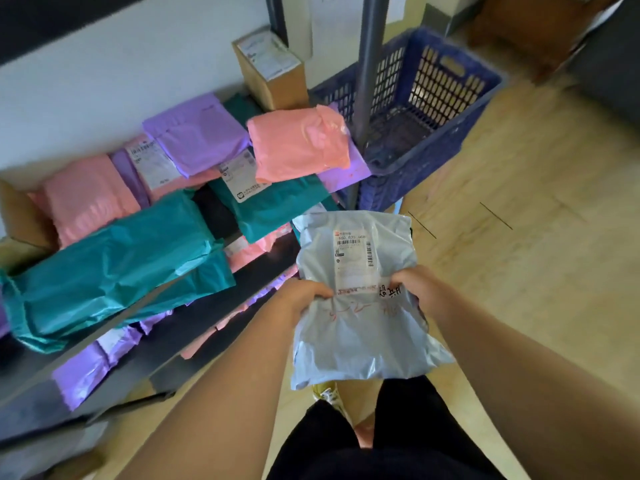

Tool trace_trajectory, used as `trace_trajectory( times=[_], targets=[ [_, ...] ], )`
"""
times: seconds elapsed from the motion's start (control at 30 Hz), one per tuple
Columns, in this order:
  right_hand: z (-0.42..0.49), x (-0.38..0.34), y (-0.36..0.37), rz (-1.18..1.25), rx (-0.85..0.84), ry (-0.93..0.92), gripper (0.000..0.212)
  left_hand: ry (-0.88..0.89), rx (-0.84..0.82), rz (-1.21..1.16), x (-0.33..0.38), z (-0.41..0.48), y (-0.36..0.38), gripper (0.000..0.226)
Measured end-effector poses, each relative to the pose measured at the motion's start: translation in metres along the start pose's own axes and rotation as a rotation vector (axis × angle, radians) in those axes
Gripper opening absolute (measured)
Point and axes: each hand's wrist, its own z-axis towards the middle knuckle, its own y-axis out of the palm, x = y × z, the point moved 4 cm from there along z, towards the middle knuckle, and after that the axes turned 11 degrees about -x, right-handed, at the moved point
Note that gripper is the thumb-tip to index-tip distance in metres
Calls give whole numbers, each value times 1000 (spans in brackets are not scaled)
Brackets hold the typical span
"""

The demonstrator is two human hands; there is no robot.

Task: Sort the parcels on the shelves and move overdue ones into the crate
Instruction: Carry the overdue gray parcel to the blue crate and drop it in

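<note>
A pale blue-grey parcel [356, 299] with a white label and red and black handwriting hangs in front of me, below the shelf's right end. My left hand [301, 297] pinches its left side and my right hand [412, 284] pinches its right side, label facing up. The dark blue slatted crate [446, 98] stands on the floor beyond the parcel, to the right of the shelf post, and looks empty. On the shelf [242, 285] lie a pink parcel [298, 143], a purple parcel [197, 133] and a teal parcel [114, 271], among several others.
A grey shelf post [369, 64] rises between the shelf and the crate. A brown cardboard box [273, 67] stands at the shelf's back right. More purple and pink parcels lie on a lower shelf [114, 344]. Wooden floor [519, 237] spreads to the right.
</note>
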Motion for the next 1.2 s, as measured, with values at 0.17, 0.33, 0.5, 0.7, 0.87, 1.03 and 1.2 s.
trace_trajectory(
  times=[0.17,0.33,0.5,0.7,0.87,1.03,1.2],
  targets=[
    [-7,31,-67,164,38,-47,2,18,-127,58,33,-2,66,46],
    [1,32,-138,305,68,-99,14,91,-135,25,81,8,125,51],
    [9,11,-228,288,51,-183,24,192,-108,-87,135,31,193,42],
    [16,-18,-306,309,20,-276,22,292,-58,-184,186,57,243,47],
    [28,-40,-344,414,-24,-326,35,323,-33,-308,232,87,255,49],
    [54,-94,-374,380,-14,-406,32,285,-38,-339,280,127,255,43],
    [83,-161,-402,234,112,-400,27,229,-26,-274,329,169,238,53]
  ],
)
